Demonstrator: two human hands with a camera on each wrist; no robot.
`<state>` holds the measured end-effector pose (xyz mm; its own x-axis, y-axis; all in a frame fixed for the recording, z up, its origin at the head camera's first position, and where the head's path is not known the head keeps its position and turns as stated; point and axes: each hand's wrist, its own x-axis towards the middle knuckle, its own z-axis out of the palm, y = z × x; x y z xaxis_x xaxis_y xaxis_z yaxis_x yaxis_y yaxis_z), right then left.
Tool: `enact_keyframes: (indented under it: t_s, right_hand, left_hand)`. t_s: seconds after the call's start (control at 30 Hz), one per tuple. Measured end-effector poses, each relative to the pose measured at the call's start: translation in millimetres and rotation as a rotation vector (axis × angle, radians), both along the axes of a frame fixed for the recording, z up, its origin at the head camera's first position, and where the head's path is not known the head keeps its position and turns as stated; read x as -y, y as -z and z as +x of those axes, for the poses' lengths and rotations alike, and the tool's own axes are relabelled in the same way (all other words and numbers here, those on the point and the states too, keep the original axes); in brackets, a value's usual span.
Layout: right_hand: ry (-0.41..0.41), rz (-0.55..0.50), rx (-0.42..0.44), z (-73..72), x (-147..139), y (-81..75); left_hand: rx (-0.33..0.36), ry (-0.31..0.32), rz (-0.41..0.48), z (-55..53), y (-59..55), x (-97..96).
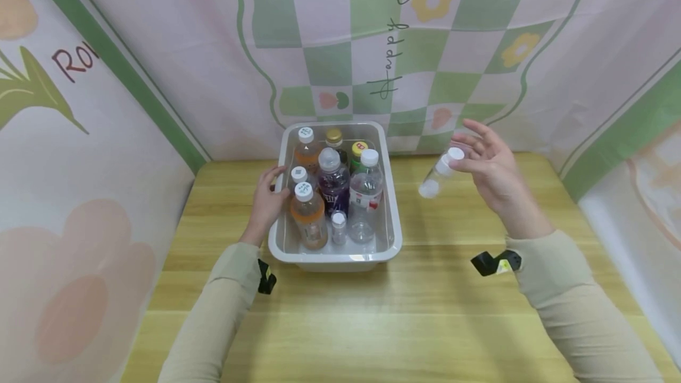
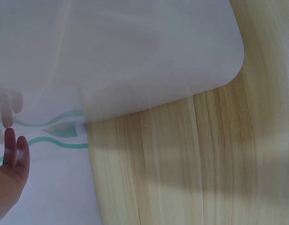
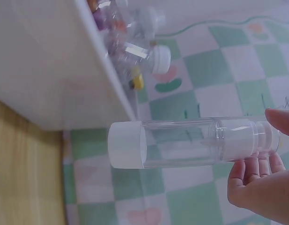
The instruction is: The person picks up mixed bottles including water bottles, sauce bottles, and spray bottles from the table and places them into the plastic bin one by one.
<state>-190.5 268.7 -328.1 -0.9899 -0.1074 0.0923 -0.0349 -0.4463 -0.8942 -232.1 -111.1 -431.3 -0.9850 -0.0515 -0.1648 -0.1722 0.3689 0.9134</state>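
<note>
My right hand [image 1: 492, 173] is to the right of the grey-white plastic tub [image 1: 396, 235], above the table. Its thumb and fingers pinch a clear cylindrical bottle [image 1: 437, 175] by its white-capped end. In the right wrist view the clear bottle [image 3: 179, 143] lies sideways, with a broad white piece at its far end. At the tub's left rim, my left hand [image 1: 268, 200] touches the side with its fingers, which look fairly straight in the left wrist view. Inside the tub stand orange drink bottles [image 1: 308, 217], a purple bottle [image 1: 333, 185], a clear bottle [image 1: 367, 188] and a small clear vial [image 1: 339, 230].
A gold-capped bottle [image 1: 334, 137] and a yellow-capped green bottle [image 1: 359, 149] stand at the tub's back. The tub rests on a wooden table [image 1: 340, 324]. Printed cloth [image 1: 372, 34] hangs behind the table, with more cloth along both sides.
</note>
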Motion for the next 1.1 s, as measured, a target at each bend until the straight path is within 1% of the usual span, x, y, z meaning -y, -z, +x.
enact_keyframes:
  t_s: [0.23,0.47,0.73,0.97,1.1]
  right_hand:
    - [-0.046,0.030,-0.048,3.3,20.3,-11.0]
    - [-0.085,0.111,-0.079,8.5,39.0,-15.5]
    - [-0.136,0.217,-0.069,13.4,59.8,-19.3]
    - [-0.176,0.300,-0.043,14.0,79.9,-17.0]
    - [-0.207,0.384,-0.037,13.5,91.1,-11.0]
  left_hand:
    - [-0.008,-0.002,-0.006,-0.6,1.9,0.6]
    - [-0.010,0.004,-0.004,-0.2,1.1,0.9]
    - [-0.012,0.004,-0.014,-0.4,1.6,0.7]
    - [-0.011,0.009,-0.011,-1.2,1.9,1.0]
    - [-0.013,0.009,-0.008,-1.4,2.3,1.0]
